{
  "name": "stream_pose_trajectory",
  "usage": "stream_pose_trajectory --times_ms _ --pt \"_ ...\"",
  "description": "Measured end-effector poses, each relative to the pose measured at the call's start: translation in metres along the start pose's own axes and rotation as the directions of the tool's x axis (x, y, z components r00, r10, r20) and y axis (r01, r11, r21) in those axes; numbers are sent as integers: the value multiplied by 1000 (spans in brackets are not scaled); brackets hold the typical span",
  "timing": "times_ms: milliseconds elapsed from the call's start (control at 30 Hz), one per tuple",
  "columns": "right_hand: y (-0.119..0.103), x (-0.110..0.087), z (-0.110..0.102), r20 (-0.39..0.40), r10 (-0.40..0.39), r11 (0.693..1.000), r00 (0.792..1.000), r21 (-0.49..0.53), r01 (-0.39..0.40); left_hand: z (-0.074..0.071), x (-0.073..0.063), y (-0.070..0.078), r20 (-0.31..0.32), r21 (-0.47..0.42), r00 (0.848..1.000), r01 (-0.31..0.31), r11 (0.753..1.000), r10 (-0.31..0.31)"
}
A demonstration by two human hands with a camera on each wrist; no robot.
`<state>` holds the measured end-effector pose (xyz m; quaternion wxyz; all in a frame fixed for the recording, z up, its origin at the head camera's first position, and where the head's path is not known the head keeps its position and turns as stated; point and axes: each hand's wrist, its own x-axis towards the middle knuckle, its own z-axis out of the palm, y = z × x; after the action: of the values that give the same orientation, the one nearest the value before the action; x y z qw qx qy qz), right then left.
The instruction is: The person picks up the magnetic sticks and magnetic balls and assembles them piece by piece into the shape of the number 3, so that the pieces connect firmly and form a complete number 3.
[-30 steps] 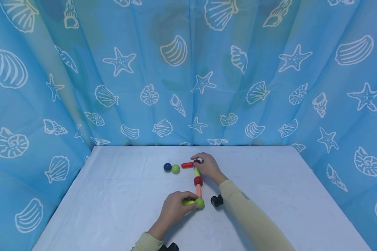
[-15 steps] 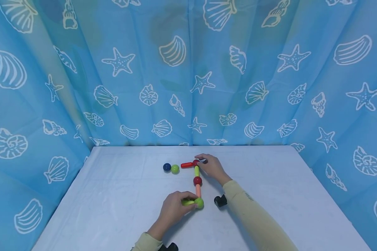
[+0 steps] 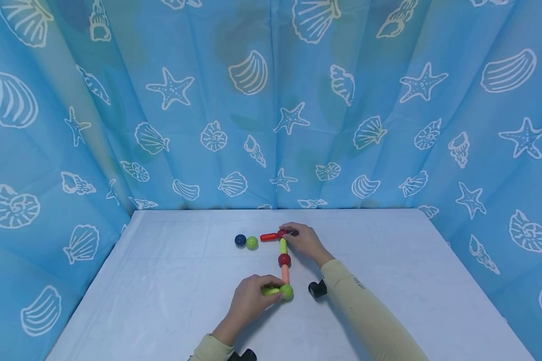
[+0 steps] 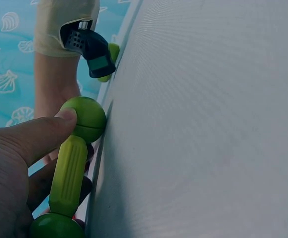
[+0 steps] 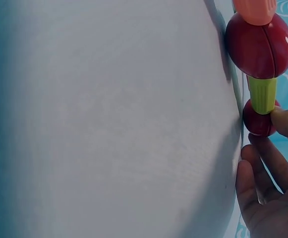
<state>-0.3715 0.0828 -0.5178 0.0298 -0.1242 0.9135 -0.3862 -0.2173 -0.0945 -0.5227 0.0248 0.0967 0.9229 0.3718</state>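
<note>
A chain of balls and sticks, like a magnetic building toy, lies on the table. It runs from a green ball (image 3: pixel 286 292) through a peach stick (image 3: pixel 285 274), a dark red ball (image 3: pixel 284 259) and a yellow-green stick (image 3: pixel 283 246) to a far red ball (image 3: pixel 282 234) with a red stick (image 3: pixel 268 237) on its left. My left hand (image 3: pixel 252 297) grips the green ball, thumb on top, fingers behind a ribbed yellow-green stick (image 4: pixel 68 173). Another green ball (image 4: pixel 57 227) ends that stick, hidden in the head view. My right hand (image 3: pixel 304 241) pinches the far red ball between thumb and finger.
Left of the red stick, a dark blue ball (image 3: pixel 240 240) and a loose green ball (image 3: pixel 252 243) sit side by side. A white cloth covers the table (image 3: pixel 162 281). Behind it hangs a blue shell-patterned curtain (image 3: pixel 271 125).
My right hand has shifted slightly right, uncovering more of the far red ball, and has since stayed almost still. The left hand keeps its place.
</note>
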Motion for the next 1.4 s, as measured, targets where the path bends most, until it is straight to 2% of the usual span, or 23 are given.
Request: stream_pose_trajectory --times_ms 300,600,1400 --pt "0 0 -1 -11 11 1000 1000 -17 -11 0 0 0 2 1 1000 7 1000 -7" --pt "-2 1 -4 4 55 998 998 20 -55 0 1 1 6 -2 1000 7 1000 -7" --pt "3 2 -5 26 43 997 999 56 -45 0 1 0 9 -15 1000 -10 1000 10"
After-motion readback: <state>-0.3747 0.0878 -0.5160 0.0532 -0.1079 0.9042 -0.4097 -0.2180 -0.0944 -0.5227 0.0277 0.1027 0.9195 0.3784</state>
